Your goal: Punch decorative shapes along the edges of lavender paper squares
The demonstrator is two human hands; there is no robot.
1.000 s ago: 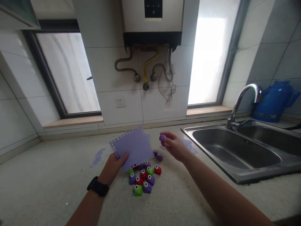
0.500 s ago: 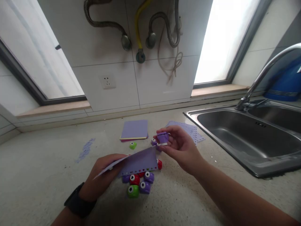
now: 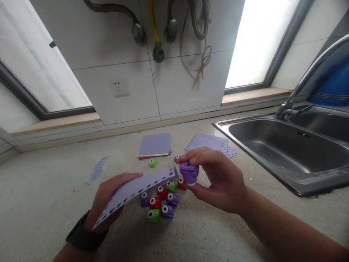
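My left hand [image 3: 113, 193] grips a sheet of purple paper [image 3: 141, 183], which curves and shows a row of small punched shapes along its edge. In my right hand [image 3: 218, 174] is a purple craft punch [image 3: 189, 172], pinched between thumb and fingers with its white button facing down. The paper's right end reaches up to this punch; whether it lies in the slot I cannot tell. Below the paper several red, green and purple punches [image 3: 155, 202] stand in a cluster. A green punch [image 3: 153, 163] and a small purple punch [image 3: 177, 158] lie beyond it.
A stack of coloured paper [image 3: 154, 144] lies toward the wall. Punched purple sheets [image 3: 205, 142] are fanned out near the steel sink [image 3: 297, 182] on the right. Small purple paper bits [image 3: 97, 170] are scattered at left. A faucet [image 3: 302, 80] rises over the sink.
My right hand has turned the purple punch and brought it lower, to the paper's end. My left hand has tilted the sheet, so its punched edge now shows along the front.
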